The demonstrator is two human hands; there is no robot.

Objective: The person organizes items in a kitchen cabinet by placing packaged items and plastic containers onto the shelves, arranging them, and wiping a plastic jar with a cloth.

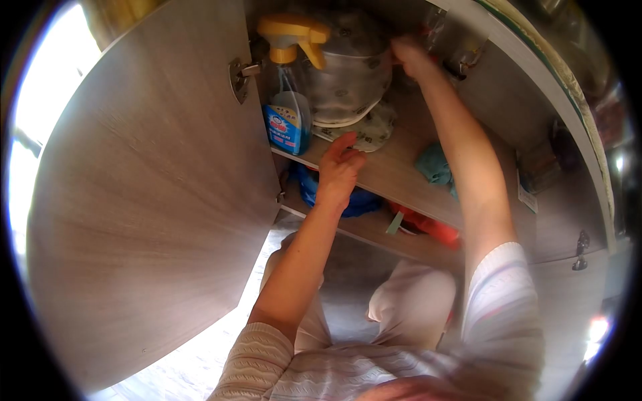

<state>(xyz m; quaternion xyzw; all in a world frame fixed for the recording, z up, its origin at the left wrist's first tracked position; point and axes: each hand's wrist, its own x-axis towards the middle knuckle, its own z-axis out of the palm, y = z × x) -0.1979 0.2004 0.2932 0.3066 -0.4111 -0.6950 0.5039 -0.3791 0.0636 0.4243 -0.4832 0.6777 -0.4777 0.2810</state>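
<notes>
Inside an open cabinet, a pot-like container [348, 80] in a clear plastic cover stands on the upper shelf [414, 177], on a patterned cloth or bag [376, 128]. My left hand [340, 170] is at the shelf's front edge, just below the container, its fingers partly spread and nothing seen in them. My right hand [409, 59] reaches deep inside at the container's right side; its fingertips are blurred and partly hidden. Left of the container stands a spray bottle [287, 100] with a yellow trigger head and a blue label.
The cabinet door [154, 194] stands open on the left. A teal cloth [435, 164] lies on the upper shelf beside my right forearm. Blue plastic [358, 202] and a red item [431, 228] are on the lower shelf. My knees are below it.
</notes>
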